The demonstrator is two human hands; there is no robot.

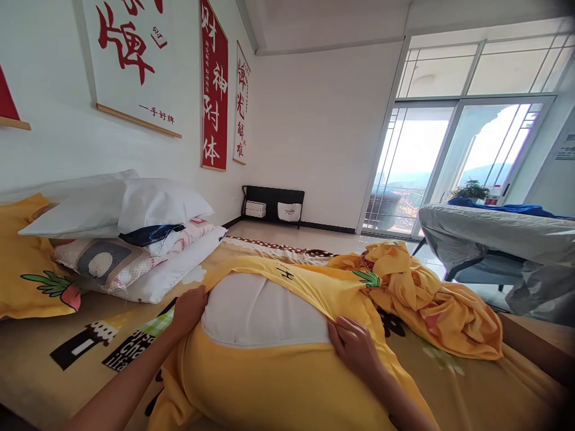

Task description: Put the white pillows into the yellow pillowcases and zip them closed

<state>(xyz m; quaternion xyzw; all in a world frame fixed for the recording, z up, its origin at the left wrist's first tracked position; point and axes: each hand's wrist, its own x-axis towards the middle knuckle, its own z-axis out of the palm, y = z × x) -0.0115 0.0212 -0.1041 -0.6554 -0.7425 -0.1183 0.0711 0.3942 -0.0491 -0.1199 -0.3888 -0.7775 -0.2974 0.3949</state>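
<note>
A white pillow [260, 311] lies in front of me inside a yellow pillowcase [251, 377], its white side showing through the case's wide opening. My left hand [191, 308] is closed on the edge of the pillowcase at the left end of that opening. At the right end, my right hand [353, 341] grips the same edge with bent fingers. The upper part of the case carries dark lettering and a green leaf print. Part of the pillow is hidden under the yellow cloth.
Several pillows [144, 263] are stacked at the left, beside a yellow pillowcase with a fruit print [38, 263]. A crumpled yellow cloth [417, 293] lies at the right on the printed bed sheet [81, 341]. Beyond stand a black rack [272, 197] and a plastic-covered table [489, 230].
</note>
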